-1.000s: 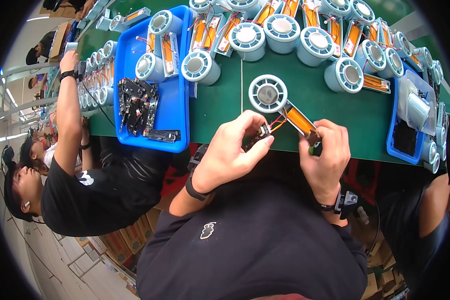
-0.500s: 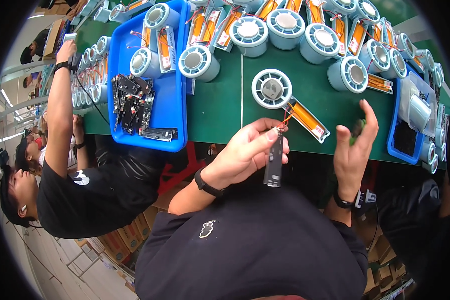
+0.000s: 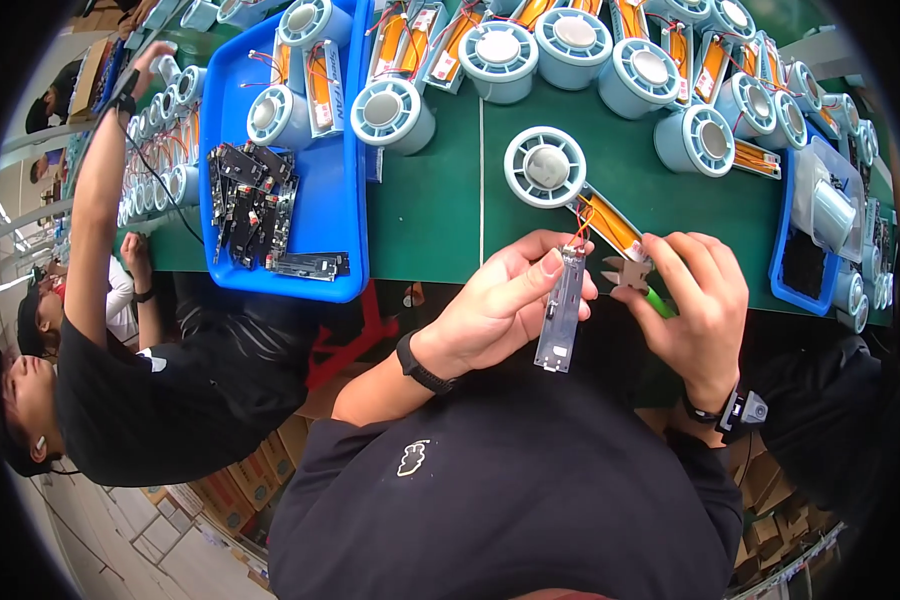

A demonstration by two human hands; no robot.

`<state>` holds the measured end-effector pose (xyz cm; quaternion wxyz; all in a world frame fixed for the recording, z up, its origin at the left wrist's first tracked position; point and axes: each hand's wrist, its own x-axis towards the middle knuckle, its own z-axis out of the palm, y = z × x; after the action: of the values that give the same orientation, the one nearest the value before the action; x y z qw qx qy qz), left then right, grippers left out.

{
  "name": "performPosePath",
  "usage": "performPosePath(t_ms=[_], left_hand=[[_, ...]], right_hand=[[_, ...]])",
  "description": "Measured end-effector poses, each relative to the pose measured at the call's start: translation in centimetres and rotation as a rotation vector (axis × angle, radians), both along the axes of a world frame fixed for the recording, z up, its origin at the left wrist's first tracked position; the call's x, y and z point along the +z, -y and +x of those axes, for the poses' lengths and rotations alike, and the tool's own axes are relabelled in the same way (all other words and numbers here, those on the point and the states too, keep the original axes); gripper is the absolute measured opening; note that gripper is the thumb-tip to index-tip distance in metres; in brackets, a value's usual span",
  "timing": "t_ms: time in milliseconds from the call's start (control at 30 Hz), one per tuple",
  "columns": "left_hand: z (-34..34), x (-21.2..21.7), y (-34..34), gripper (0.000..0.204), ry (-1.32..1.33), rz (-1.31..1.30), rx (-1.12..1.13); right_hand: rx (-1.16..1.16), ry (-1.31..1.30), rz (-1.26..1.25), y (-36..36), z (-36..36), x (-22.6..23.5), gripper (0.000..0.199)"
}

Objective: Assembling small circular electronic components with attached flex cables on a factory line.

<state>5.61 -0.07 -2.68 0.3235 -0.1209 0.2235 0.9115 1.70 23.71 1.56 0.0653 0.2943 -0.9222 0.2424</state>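
Observation:
My left hand [image 3: 495,300] pinches a narrow dark circuit board [image 3: 560,325] by its upper end, its length hanging down. Thin red wires [image 3: 579,232] run from the board's top to an opened light-blue fan unit [image 3: 545,168] lying on the table. Its long handle holds an orange battery [image 3: 610,225]. My right hand [image 3: 702,315] grips a pair of green-handled cutting pliers [image 3: 658,302]. The pliers' metal jaws are just right of the board's top end, beside the battery handle; they look apart from the wires.
A blue tray [image 3: 358,220] at left holds boards [image 3: 255,205] and fan units. Many similar fan units [image 3: 575,45] line the table's far side. A second blue tray [image 3: 815,300] with small black parts stands at right. A co-worker's arm [image 3: 95,220] reaches over the table on the left.
My right hand has come left toward the board and turned, bringing the pliers' jaws close to it. The board has turned slightly in my left hand, now showing a lighter face.

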Motion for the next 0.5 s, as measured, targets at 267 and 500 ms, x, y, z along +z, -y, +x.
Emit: performPosePath(t_ms=[267, 500], left_hand=[[0.0, -0.3, -0.1, 0.055, 0.016, -0.033, -0.017], [-0.2, -0.6, 0.2, 0.049, 0.023, 0.063, -0.006]], right_hand=[[-0.027, 0.010, 0.159, 0.9, -0.3, 1.8, 0.047], [-0.032, 0.049, 0.264, 1.5, -0.9, 2.7, 0.044]])
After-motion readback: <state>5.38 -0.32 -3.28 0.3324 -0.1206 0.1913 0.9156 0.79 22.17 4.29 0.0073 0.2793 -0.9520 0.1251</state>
